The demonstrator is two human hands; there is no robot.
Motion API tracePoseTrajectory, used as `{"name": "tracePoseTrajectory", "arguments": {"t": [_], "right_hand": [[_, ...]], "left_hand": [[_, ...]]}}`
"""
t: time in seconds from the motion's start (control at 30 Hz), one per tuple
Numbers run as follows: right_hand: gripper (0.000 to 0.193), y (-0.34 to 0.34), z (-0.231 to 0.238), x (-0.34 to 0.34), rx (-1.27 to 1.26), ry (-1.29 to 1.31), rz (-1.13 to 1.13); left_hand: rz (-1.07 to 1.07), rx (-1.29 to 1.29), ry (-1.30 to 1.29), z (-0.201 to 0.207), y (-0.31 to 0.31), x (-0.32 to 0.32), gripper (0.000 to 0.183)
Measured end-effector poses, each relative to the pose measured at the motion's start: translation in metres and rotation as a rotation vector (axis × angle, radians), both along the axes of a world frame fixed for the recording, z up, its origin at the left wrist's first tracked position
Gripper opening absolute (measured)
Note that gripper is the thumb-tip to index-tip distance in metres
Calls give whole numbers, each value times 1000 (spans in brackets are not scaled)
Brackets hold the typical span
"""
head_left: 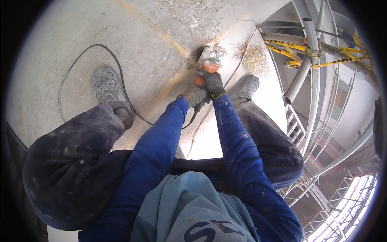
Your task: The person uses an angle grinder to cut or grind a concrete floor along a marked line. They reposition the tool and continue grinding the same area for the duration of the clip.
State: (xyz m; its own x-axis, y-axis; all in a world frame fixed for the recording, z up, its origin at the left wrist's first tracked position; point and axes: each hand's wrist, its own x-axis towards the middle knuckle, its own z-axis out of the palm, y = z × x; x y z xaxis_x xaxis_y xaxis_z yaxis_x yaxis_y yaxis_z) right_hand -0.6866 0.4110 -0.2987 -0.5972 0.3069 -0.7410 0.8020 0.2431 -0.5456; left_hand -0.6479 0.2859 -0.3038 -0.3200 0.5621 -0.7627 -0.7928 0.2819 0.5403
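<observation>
the angle grinder (205, 62) sits low on the concrete floor (80, 36), straight ahead of the person and between the two feet, its orange-and-grey body running lengthwise away from the person, disc end farthest out and pressed at a pale yellow line (161, 36) on the slab. the right hand (212, 82), in a dark glove with a yellow-edged cuff, is wrapped shut around the middle of the tool's body and is the nearer of the two hands to the disc. the left hand (194, 96), in a grey glove, is closed on the rear end of the grinder, just behind and touching the right (the exact finger placement is hard to make out). a thin black cable (86, 47) leaves the tail of the tool and loops wide over the floor to the left, past the left shoe (105, 84). the right shoe (246, 86) stands just beside the hands. beyond the slab edge on the right run scaffold pipes (308, 44) with yellow tape (298, 62).
</observation>
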Motion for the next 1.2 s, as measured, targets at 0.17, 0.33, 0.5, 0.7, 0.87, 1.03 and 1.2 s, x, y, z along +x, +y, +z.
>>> {"name": "tracePoseTrajectory", "arguments": {"t": [0.17, 0.33, 0.5, 0.7, 0.87, 1.03, 1.2], "right_hand": [[69, 14, -18, -23, 99, 63, 129], [67, 19, -14, -45, -33, 26, -10], [64, 15, -7, -27, -90, 108, -53], [62, -5, -13, 11, -73, 80, 5], [65, -9, -6, 40, 26, 21, 61], [70, -4, -20, 41, 10, 99, 150], [67, 8, -27, 14, -75, 88, 12]], "left_hand": [[145, -18, -33, 0, 5, -20, 17], [133, -41, 8, 6, 4, -47, 18], [69, -50, 29, 10, 6, -34, 18], [52, -32, -39, -9, -5, 12, 19], [59, -68, -6, -25, 2, 48, 21], [80, -101, 94, -22, 6, 52, 23], [18, -67, 12, -7, -1, 9, 24]]}}
